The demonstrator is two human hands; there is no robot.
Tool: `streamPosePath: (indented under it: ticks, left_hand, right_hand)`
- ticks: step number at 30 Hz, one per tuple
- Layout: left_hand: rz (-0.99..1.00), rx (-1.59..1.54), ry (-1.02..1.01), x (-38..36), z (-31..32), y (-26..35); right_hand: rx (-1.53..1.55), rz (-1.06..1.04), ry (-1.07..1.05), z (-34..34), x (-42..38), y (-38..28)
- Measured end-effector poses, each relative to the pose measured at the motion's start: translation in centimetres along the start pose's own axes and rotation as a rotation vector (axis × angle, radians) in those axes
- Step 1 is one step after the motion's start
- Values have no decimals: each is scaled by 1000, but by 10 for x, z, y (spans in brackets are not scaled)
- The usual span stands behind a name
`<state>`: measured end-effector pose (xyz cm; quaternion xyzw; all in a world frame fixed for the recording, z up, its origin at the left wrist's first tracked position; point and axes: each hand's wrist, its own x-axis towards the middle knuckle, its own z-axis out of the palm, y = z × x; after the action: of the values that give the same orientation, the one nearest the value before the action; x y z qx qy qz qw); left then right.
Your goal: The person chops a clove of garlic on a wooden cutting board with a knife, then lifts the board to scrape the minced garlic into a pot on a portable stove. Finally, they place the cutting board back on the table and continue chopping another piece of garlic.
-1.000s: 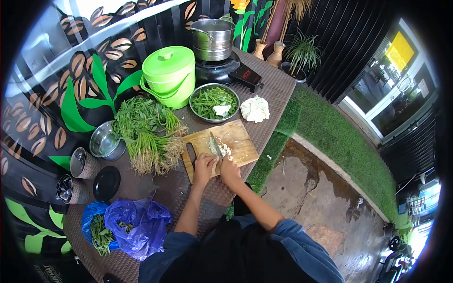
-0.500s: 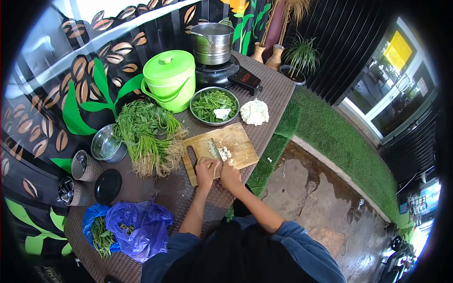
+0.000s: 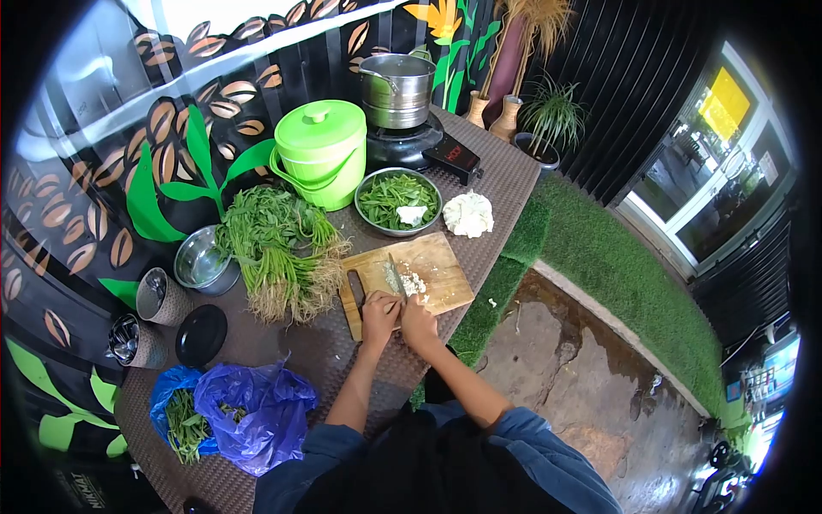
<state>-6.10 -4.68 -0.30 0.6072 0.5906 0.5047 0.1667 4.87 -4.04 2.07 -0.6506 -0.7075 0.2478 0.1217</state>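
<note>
Chopped white bits (image 3: 414, 284) lie at three o'clock from the knife (image 3: 396, 276) the right hand (image 3: 418, 323) grips; left hand (image 3: 379, 318), hold unclear.

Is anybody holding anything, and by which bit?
The right hand holds the knife by its handle end, blade pointing away. Whether the left hand grips anything, I can't tell.

Cutting board (image 3: 445, 272) on brown table (image 3: 342, 394)

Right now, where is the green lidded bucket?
In the head camera's view, the green bucket stands upper left of centre, between the rooted greens and the bowl of leaves.
</note>
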Motion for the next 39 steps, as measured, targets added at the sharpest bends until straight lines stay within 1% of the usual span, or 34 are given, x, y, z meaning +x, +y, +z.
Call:
streamPosePath:
  ticks: [2, 4, 5, 7, 8, 10, 11, 12, 13, 14, 15, 16, 17, 18, 19, 20, 22, 24, 25, 26, 28, 30, 31, 33, 34, 35, 36, 38, 39]
  left_hand:
    - [4, 12, -8, -3, -2, 2]
    - [13, 18, 12, -2, 0, 1]
    - [14, 16, 13, -2, 0, 0]
    - [132, 70, 30, -3, 4, -5]
    - [132, 66, 30, -3, 7, -7]
    - [-3, -46, 39, -4, 8, -3]
    - [-68, -97, 44, -4, 6, -2]
    - [-66, -93, 44, -4, 6, -2]
    - [-64, -82, 55, -5, 6, -3]
    - [-62, -72, 66, -5, 7, -3]
    - [-114, -75, 55, -4, 9, -6]
    - [-114, -77, 57, -4, 8, -3]
    - [-135, -80, 46, -1, 7, 1]
    - [-155, -83, 33, 2, 7, 4]
    - [-153, -86, 30, 4, 10, 4]
    - [-137, -76, -1, 7, 13, 2]
    - [-123, -65, -33, 11, 15, 5]
    - [-160, -237, -36, 15, 15, 11]
    - [-160, -233, -36, 16, 14, 9]
    - [-164, -259, -12, 17, 12, 6]
    - [-172, -283, 12, 19, 5, 7]
    - [-162, -39, 60, 19, -4, 10]
    - [-164, -38, 56, 18, -1, 4]
    - [-25, 92, 145, 20, 4, -2]
    - [-26, 91, 142, 19, 5, -2]
    - [-89, 34, 98, 18, 7, -1]
    - [-151, -24, 53, 19, 8, 1]
    - [-114, -4, 45, 16, 9, 0]
    - [-79, 17, 40, 16, 9, 0]
  right_hand:
    - [-3, -4, -6, -5, -5, -2]
    - [-88, -22, -20, -15, -13, -5]
    - [-57, -10, -13, -8, -16, -2]
    - [-57, 3, -3, -1, -15, -2]
    - [-51, 13, 7, 2, -13, -1]
    - [-7, 4, 11, 2, 0, 8]
    - [27, -49, 4, -3, 5, 14]
    - [61, -105, -2, -10, 12, 20]
    - [174, -151, -53, -26, 15, 24]
    - [174, -153, -54, -43, 18, 29]
    - [241, -62, -225, -79, 9, 18]
    - [305, 30, -395, -103, 3, 16]
    - [303, 28, -390, -106, 7, 29]
    - [329, -18, -334, -102, 12, 45]
    - [356, -62, -280, -93, 17, 59]
    - [357, -60, -278, -78, 22, 72]
    - [153, -194, 46, -53, 25, 90]
    - [101, -153, 72, -32, 13, 85]
    - [48, -112, 97, -26, 9, 73]
    - [51, -113, 95, -24, 6, 64]
    - [91, -21, 1, -30, -8, 38]
    - [62, -1, -34, -31, -1, 25]
    - [6, -24, -59, -30, 4, 23]
    - [-51, -46, -84, -33, 10, 20]
    - [-123, -79, -112, -36, 10, 18]
    - [-195, -112, -138, -39, 10, 16]
    - [-193, -108, -136, -34, 7, 14]
    - [-24, 51, 15, -14, -5, 11]
    - [-67, 58, 51, -7, -8, 8]
